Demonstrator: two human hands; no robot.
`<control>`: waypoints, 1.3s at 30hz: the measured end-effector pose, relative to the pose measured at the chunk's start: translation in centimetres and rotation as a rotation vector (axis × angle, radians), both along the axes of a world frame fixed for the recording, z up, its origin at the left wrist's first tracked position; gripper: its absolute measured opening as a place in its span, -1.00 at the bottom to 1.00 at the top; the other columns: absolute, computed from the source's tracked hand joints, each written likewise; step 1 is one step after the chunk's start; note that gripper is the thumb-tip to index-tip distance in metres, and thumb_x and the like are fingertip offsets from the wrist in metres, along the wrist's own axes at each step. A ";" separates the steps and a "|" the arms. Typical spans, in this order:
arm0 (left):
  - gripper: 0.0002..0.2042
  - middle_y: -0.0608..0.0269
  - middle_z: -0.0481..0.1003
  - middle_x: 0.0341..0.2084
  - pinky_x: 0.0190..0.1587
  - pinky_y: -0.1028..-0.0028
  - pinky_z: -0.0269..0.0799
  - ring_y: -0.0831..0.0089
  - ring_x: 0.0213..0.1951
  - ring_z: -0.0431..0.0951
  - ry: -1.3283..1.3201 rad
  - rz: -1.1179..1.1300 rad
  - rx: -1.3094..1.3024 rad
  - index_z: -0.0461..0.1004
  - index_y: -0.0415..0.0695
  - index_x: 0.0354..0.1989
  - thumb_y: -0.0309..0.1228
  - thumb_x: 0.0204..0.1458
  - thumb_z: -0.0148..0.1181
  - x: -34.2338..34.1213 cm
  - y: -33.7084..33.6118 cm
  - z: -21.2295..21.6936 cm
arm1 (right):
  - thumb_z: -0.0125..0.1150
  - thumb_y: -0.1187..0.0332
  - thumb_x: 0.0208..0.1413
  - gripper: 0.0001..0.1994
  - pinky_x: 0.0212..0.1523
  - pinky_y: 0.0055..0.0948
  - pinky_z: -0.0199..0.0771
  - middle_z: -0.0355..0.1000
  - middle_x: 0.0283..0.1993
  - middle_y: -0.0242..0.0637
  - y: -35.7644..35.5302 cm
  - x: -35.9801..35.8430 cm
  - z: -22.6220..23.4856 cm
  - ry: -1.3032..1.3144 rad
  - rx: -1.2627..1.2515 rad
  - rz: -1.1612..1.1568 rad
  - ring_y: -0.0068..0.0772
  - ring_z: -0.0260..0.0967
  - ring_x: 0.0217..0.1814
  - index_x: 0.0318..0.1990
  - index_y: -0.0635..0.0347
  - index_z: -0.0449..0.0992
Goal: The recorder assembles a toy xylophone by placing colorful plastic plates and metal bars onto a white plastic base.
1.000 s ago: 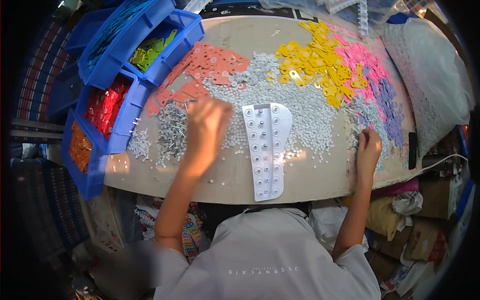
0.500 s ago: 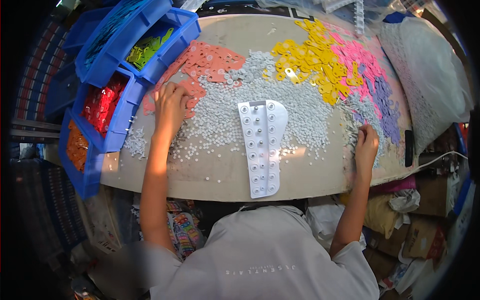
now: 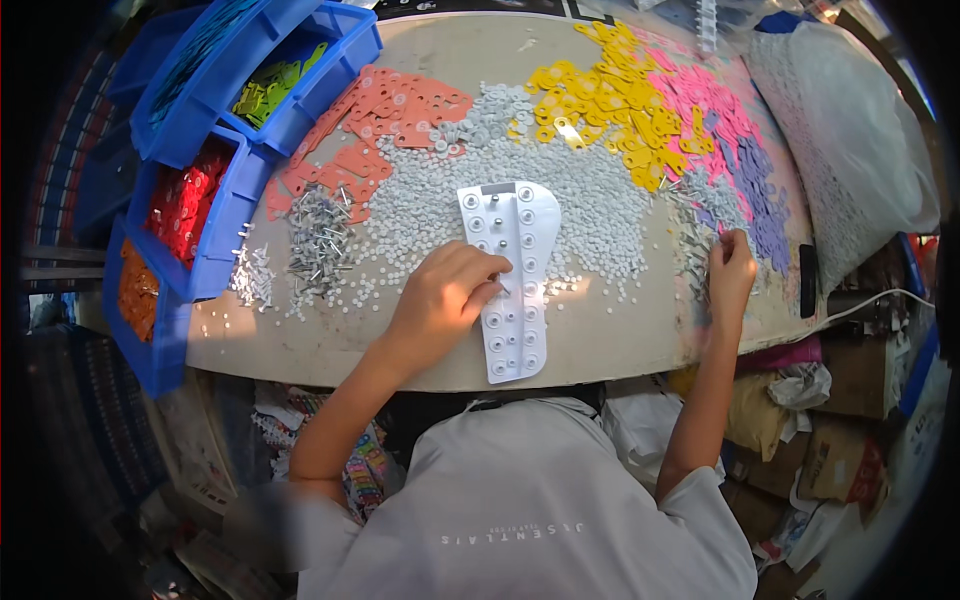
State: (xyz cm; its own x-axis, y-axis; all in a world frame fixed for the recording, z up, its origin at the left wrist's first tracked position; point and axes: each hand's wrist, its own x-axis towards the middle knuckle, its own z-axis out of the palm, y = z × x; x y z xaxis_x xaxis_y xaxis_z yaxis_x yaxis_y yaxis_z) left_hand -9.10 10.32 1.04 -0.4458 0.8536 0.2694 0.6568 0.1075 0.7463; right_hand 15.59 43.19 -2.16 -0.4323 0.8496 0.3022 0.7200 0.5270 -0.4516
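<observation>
Our L hand (image 3: 445, 300) has moved since ½ sec ago: it was over by the coral tags (image 3: 415, 100), now its fingertips are at the middle channel of the 1 white tray (image 3: 518, 375). Thumb & index are close tog., but we can't tell if anything's pinched btwn them. Our R hand (image 3: 733, 275) is in abt the same spot, at the edge of the R-side rivet pile (image 3: 695, 245); its fingers are bunched, contents unclear.

Tray lies on the table (image 3: 400, 370) in front of us, narrow end twd us. R column = 8 round sockets; L column shows 6, rest behind our hand. Channel has 3 metal pins (image 3: 498, 222) visible above our fingers.

Around it: 1 spread of white beads (image 3: 600, 215), too many to count; 1 metal rivet heap (image 3: 320, 240) on L; tags in 3 more colours, i.e. yellow (image 3: 600, 90), pink (image 3: 705, 100), purple (image 3: 760, 190). Far L, 4 filled blue bins (image 3: 222, 262).
</observation>
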 end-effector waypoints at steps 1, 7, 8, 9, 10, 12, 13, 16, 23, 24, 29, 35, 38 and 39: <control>-0.87 0.16 0.56 -0.35 -0.15 0.27 0.45 0.18 -0.23 0.55 0.002 -0.008 -0.004 0.58 -0.21 -0.29 -0.56 -0.03 0.35 0.2 0.2 -0.3 | 0.20 0.57 0.10 -0.91 -0.32 -0.24 0.43 0.44 -0.43 -0.11 -0.1 0.2 0.3 -0.030 -0.023 -0.020 -0.17 0.41 -0.41 -0.24 0.33 0.47; -0.86 0.21 0.57 -0.37 -0.18 0.27 0.45 0.19 -0.26 0.55 0.127 -0.039 0.024 0.57 -0.19 -0.34 -0.57 -0.09 0.38 0.3 0.4 -0.8 | 0.29 0.53 0.04 -0.89 -0.06 -0.14 0.41 0.48 -0.23 -0.12 -2.4 -0.3 0.7 -0.087 0.166 0.135 0.00 0.41 -0.10 -0.25 0.25 0.54; -0.86 0.21 0.57 -0.38 -0.18 0.28 0.45 0.19 -0.26 0.54 0.148 -0.024 0.017 0.57 -0.19 -0.35 -0.58 -0.10 0.38 0.3 0.3 -0.8 | 0.31 0.52 0.04 -0.89 -0.06 -0.15 0.42 0.48 -0.24 -0.13 -2.7 -0.4 0.8 -0.075 0.156 0.208 -0.02 0.41 -0.11 -0.26 0.25 0.55; -0.85 0.22 0.56 -0.39 -0.18 0.28 0.45 0.21 -0.26 0.54 0.156 -0.023 0.014 0.57 -0.19 -0.35 -0.59 -0.11 0.38 0.4 0.4 -0.7 | 0.31 0.52 0.04 -0.90 -0.06 -0.15 0.41 0.49 -0.24 -0.14 -2.8 -0.2 0.6 -0.112 0.128 0.228 -0.03 0.41 -0.11 -0.27 0.24 0.55; -0.85 0.22 0.56 -0.39 -0.18 0.28 0.45 0.21 -0.26 0.54 0.155 -0.026 0.014 0.57 -0.19 -0.35 -0.59 -0.11 0.38 0.4 0.5 -0.8 | 0.31 0.52 0.04 -0.90 -0.06 -0.15 0.41 0.49 -0.24 -0.14 -2.8 -0.1 0.5 -0.114 0.127 0.225 -0.03 0.41 -0.11 -0.27 0.24 0.55; -0.86 0.23 0.56 -0.39 -0.18 0.29 0.45 0.21 -0.26 0.54 0.177 -0.032 0.015 0.57 -0.18 -0.35 -0.58 -0.10 0.39 0.2 0.6 -0.9 | 0.30 0.53 0.04 -0.91 -0.06 -0.16 0.41 0.49 -0.24 -0.15 -2.8 -0.2 0.2 -0.098 0.112 0.206 -0.03 0.41 -0.12 -0.29 0.23 0.55; -0.86 0.23 0.56 -0.39 -0.18 0.29 0.45 0.21 -0.26 0.54 0.178 -0.024 0.010 0.57 -0.18 -0.35 -0.58 -0.10 0.39 0.2 0.6 -0.9 | 0.28 0.54 0.05 -0.93 -0.07 -0.14 0.40 0.49 -0.26 -0.15 -2.7 -0.1 0.4 -0.102 0.088 0.204 -0.02 0.39 -0.13 -0.30 0.25 0.53; -0.86 0.25 0.56 -0.39 -0.17 0.29 0.44 0.21 -0.26 0.54 0.200 -0.027 0.036 0.57 -0.17 -0.35 -0.56 -0.10 0.39 0.4 0.9 -1.0 | 0.25 0.56 0.07 -0.93 -0.08 -0.13 0.38 0.48 -0.28 -0.13 -2.6 -0.3 0.7 -0.167 0.174 0.218 -0.02 0.38 -0.15 -0.30 0.27 0.50; -0.86 0.26 0.54 -0.37 -0.16 0.28 0.44 0.23 -0.25 0.53 0.245 -0.028 0.014 0.58 -0.16 -0.35 -0.53 -0.10 0.39 0.5 0.8 -0.8 | 0.10 0.50 0.27 -0.94 -0.10 -0.21 0.39 0.44 -0.24 -0.07 -6.6 -3.2 3.1 0.120 -0.139 0.061 -0.05 0.38 -0.13 -0.19 0.30 0.46; -0.86 0.26 0.54 -0.37 -0.16 0.28 0.43 0.22 -0.26 0.53 0.265 -0.028 -0.001 0.58 -0.15 -0.35 -0.53 -0.10 0.39 0.5 0.8 -0.7 | 0.10 0.50 0.27 -0.94 -0.10 -0.21 0.39 0.44 -0.24 -0.07 -7.5 -3.6 3.0 0.120 -0.140 0.061 -0.05 0.38 -0.13 -0.19 0.30 0.46; -0.86 0.28 0.52 -0.38 -0.17 0.29 0.42 0.24 -0.26 0.52 0.284 -0.058 0.010 0.58 -0.15 -0.37 -0.53 -0.12 0.39 0.1 0.6 -1.1 | 0.11 0.55 0.25 -0.93 -0.16 -0.27 0.44 0.45 -0.21 -0.13 -11.1 -5.4 2.9 0.199 -0.121 0.339 -0.13 0.43 -0.20 -0.17 0.31 0.49; -0.88 0.30 0.53 -0.34 -0.09 0.29 0.37 0.27 -0.20 0.52 0.301 -0.115 -0.037 0.61 -0.12 -0.35 -0.49 -0.09 0.38 1.4 0.6 -1.2 | 0.30 0.60 0.09 -0.85 -0.34 -0.47 0.41 0.47 -0.30 -0.26 -15.1 -7.1 3.6 0.323 -0.378 0.433 -0.46 0.38 -0.39 -0.16 0.29 0.56; -0.88 0.29 0.53 -0.32 -0.04 0.27 0.33 0.25 -0.18 0.51 0.286 -0.034 0.029 0.62 -0.11 -0.32 -0.47 -0.05 0.37 1.1 0.4 -0.7 | 0.28 0.56 0.13 -0.87 -0.34 -0.47 0.41 0.49 -0.30 -0.26 -14.3 -7.3 3.0 0.308 -0.299 0.379 -0.45 0.39 -0.40 -0.17 0.30 0.55; -0.88 0.28 0.54 -0.31 -0.02 0.25 0.32 0.23 -0.17 0.51 0.286 0.046 0.099 0.62 -0.12 -0.31 -0.46 -0.03 0.37 0.8 0.4 -0.4 | 0.28 0.56 0.13 -0.87 -0.34 -0.47 0.41 0.49 -0.30 -0.26 -13.5 -7.1 2.8 0.309 -0.300 0.386 -0.45 0.39 -0.40 -0.17 0.30 0.55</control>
